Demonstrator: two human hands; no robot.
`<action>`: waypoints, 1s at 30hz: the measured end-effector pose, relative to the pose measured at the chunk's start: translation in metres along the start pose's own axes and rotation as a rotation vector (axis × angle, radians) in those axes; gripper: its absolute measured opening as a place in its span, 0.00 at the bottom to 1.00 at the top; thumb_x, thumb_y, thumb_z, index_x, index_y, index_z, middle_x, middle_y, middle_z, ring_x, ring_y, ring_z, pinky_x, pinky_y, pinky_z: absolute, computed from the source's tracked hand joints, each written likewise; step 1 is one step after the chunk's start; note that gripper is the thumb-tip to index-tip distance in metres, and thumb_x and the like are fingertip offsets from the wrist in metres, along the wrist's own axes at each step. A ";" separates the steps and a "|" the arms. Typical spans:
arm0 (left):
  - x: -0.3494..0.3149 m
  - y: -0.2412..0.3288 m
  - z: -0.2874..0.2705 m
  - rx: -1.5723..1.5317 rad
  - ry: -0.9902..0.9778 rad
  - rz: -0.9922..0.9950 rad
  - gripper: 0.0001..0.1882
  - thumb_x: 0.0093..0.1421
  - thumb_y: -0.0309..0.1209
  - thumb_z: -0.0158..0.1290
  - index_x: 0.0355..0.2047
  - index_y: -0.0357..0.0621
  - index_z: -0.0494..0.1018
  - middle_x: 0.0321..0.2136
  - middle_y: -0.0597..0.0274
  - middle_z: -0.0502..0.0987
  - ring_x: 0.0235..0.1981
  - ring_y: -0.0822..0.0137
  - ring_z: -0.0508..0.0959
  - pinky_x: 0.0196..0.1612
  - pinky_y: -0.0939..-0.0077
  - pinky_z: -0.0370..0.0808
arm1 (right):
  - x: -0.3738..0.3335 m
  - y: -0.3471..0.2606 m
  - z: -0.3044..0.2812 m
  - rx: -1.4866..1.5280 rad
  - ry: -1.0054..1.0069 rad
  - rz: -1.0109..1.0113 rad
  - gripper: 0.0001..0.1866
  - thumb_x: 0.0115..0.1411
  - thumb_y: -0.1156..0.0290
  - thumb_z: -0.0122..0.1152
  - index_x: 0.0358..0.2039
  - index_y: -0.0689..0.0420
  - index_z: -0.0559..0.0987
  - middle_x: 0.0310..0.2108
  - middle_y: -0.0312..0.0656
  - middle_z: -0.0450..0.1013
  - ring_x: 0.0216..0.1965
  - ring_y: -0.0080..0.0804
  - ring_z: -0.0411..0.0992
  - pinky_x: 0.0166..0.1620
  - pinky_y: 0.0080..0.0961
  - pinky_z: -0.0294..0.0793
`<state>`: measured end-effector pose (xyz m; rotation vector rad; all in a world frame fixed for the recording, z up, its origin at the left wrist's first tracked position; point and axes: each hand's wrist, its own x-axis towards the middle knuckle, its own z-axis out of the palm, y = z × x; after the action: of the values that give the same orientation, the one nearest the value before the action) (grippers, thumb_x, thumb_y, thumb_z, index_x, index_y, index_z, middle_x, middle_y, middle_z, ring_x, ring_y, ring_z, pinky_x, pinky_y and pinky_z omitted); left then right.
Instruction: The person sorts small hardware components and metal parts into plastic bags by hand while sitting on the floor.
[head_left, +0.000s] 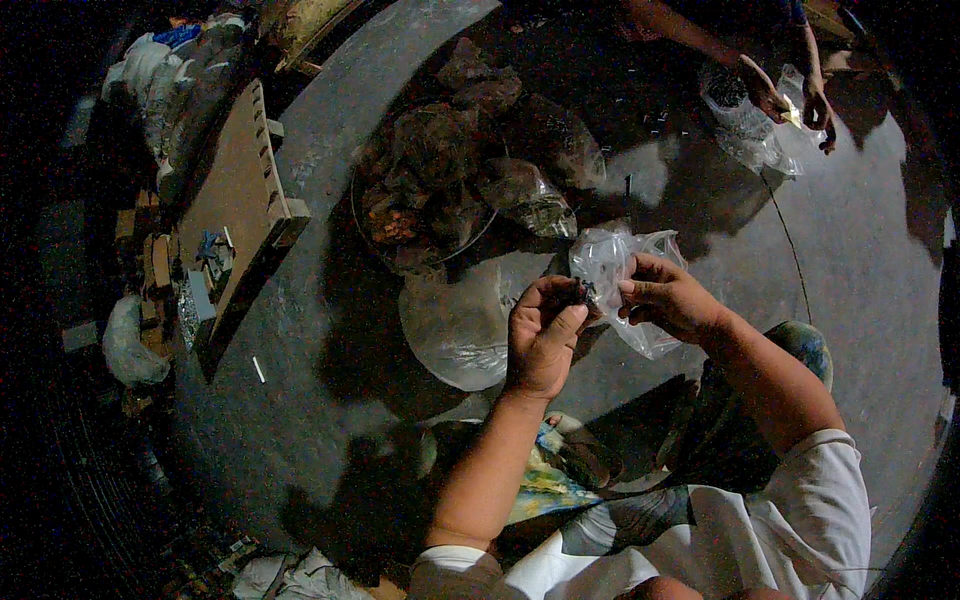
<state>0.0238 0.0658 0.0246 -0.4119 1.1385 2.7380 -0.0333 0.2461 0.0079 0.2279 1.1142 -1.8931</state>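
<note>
Near the middle of the head view, my left hand (541, 345) is closed, its thumb and fingers pinching small dark pieces (584, 292) too small to name. Beside it, my right hand (675, 300) is bent inward with thumb and fingertips pressed on a clear plastic bag (652, 336). The bag hangs loose and crumpled below and behind both hands. Its mouth and any contents are hard to make out. Just left of the bag, a pale round shallow container (450, 335) sits on the floor, partly behind my left hand.
Several dark, filled plastic bags (440, 150) are heaped in a round basin ahead. At the far right, another person's hands (768, 95) work over a clear bag (735, 110) of dark bits. A low wooden table (225, 190) and sacks (160, 85) stand left; a white stick (259, 369) lies nearby.
</note>
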 end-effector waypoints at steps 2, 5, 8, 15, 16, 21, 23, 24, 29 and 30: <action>0.000 0.000 -0.001 -0.015 0.002 -0.009 0.12 0.51 0.18 0.49 0.38 0.39 0.66 0.34 0.62 0.72 0.36 0.70 0.73 0.43 0.73 0.71 | 0.002 0.002 -0.001 -0.004 0.000 0.001 0.07 0.55 0.67 0.55 0.31 0.55 0.70 0.25 0.33 0.69 0.27 0.21 0.68 0.29 0.18 0.69; 0.001 0.000 0.001 -0.012 -0.007 -0.018 0.12 0.51 0.19 0.50 0.37 0.39 0.66 0.33 0.62 0.72 0.36 0.70 0.72 0.43 0.74 0.70 | 0.002 0.004 -0.003 -0.003 0.004 -0.009 0.07 0.55 0.67 0.55 0.30 0.55 0.69 0.25 0.33 0.69 0.26 0.22 0.68 0.29 0.19 0.69; 0.002 -0.001 -0.001 0.005 -0.008 -0.020 0.11 0.51 0.19 0.50 0.37 0.39 0.66 0.33 0.62 0.72 0.35 0.70 0.73 0.42 0.75 0.71 | 0.001 0.004 -0.001 0.014 0.003 -0.015 0.07 0.55 0.67 0.55 0.30 0.55 0.70 0.24 0.33 0.69 0.26 0.22 0.68 0.30 0.20 0.69; 0.002 0.001 0.002 0.025 0.070 -0.020 0.11 0.51 0.20 0.52 0.35 0.40 0.67 0.32 0.62 0.72 0.33 0.71 0.73 0.41 0.76 0.71 | 0.002 0.003 0.000 0.035 0.059 0.031 0.07 0.55 0.69 0.54 0.31 0.56 0.69 0.27 0.37 0.72 0.26 0.25 0.70 0.31 0.22 0.72; 0.002 0.001 0.003 0.018 0.085 -0.021 0.11 0.50 0.20 0.52 0.35 0.40 0.67 0.31 0.63 0.72 0.33 0.71 0.73 0.40 0.77 0.71 | 0.003 0.004 -0.002 0.035 0.061 0.031 0.07 0.55 0.69 0.54 0.31 0.56 0.69 0.27 0.37 0.72 0.26 0.25 0.70 0.31 0.22 0.72; 0.002 -0.001 -0.002 0.019 0.114 -0.007 0.12 0.49 0.19 0.54 0.34 0.40 0.67 0.30 0.63 0.72 0.32 0.71 0.73 0.40 0.78 0.70 | 0.006 0.007 -0.005 0.017 0.022 0.033 0.08 0.55 0.69 0.54 0.33 0.56 0.70 0.27 0.38 0.72 0.27 0.25 0.71 0.31 0.21 0.73; 0.002 0.000 -0.003 0.056 0.108 0.011 0.12 0.48 0.19 0.54 0.34 0.40 0.67 0.30 0.64 0.71 0.32 0.71 0.73 0.40 0.78 0.70 | 0.005 0.005 -0.004 0.016 0.022 0.038 0.08 0.55 0.69 0.54 0.34 0.56 0.70 0.27 0.38 0.72 0.27 0.26 0.71 0.31 0.22 0.73; 0.002 0.000 -0.002 0.055 0.109 0.009 0.12 0.48 0.19 0.54 0.34 0.40 0.67 0.30 0.64 0.71 0.32 0.71 0.73 0.40 0.78 0.70 | 0.005 0.005 -0.004 0.013 0.024 0.044 0.08 0.54 0.69 0.54 0.34 0.56 0.70 0.27 0.38 0.72 0.27 0.26 0.71 0.32 0.22 0.73; 0.004 0.001 0.005 0.113 0.143 0.079 0.13 0.48 0.20 0.54 0.35 0.40 0.66 0.30 0.65 0.71 0.31 0.73 0.72 0.38 0.79 0.70 | 0.004 0.008 -0.008 0.026 0.009 0.023 0.10 0.53 0.69 0.55 0.36 0.56 0.70 0.30 0.37 0.72 0.30 0.26 0.71 0.33 0.22 0.72; 0.004 0.001 0.004 0.112 0.141 0.077 0.13 0.48 0.20 0.54 0.35 0.40 0.66 0.30 0.65 0.71 0.31 0.73 0.72 0.38 0.79 0.70 | 0.005 0.009 -0.009 0.016 0.007 0.008 0.11 0.53 0.69 0.56 0.36 0.57 0.70 0.31 0.37 0.71 0.31 0.26 0.70 0.33 0.23 0.72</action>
<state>0.0188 0.0685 0.0270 -0.5648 1.3628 2.7299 -0.0317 0.2487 -0.0056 0.2477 1.1013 -1.8962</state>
